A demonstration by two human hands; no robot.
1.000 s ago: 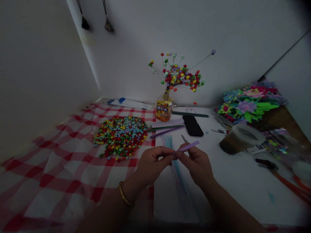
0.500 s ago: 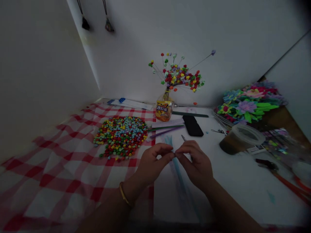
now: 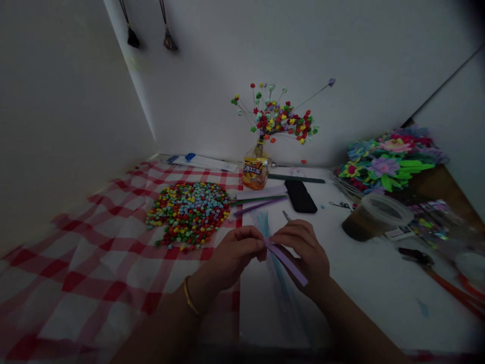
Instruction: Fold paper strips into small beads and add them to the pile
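Note:
A lilac paper strip [image 3: 288, 264] is pinched between both hands, its folded end at the fingertips and its long tail slanting down to the right. My left hand [image 3: 239, 253], with a gold bangle at the wrist, grips the folded end between thumb and fingers. From the other side my right hand [image 3: 308, 253] pinches the strip near the fold; its thumb is partly hidden behind the tail. Beneath the hands lies a bundle of light blue paper strips [image 3: 279, 275] on the white tabletop. Just beyond my right hand, a pointed metal tip [image 3: 286, 215] shows.
Folded paper stars [image 3: 191, 212] lie heaped on the checked cloth [image 3: 125, 283]. Behind stand a bottle [image 3: 254, 173] of star-tipped stems and a black phone [image 3: 301, 196]. Rightward are a plastic tub [image 3: 373, 217], fuzzy flowers [image 3: 386, 162] and orange-handled pliers [image 3: 424, 260]. More purple strips [image 3: 259, 206] lie ahead.
The lilac strip's tail now shows, pointing down to the right; before, only a tiny bit was visible between the fingertips. My hands have turned slightly, and the left has dropped a little.

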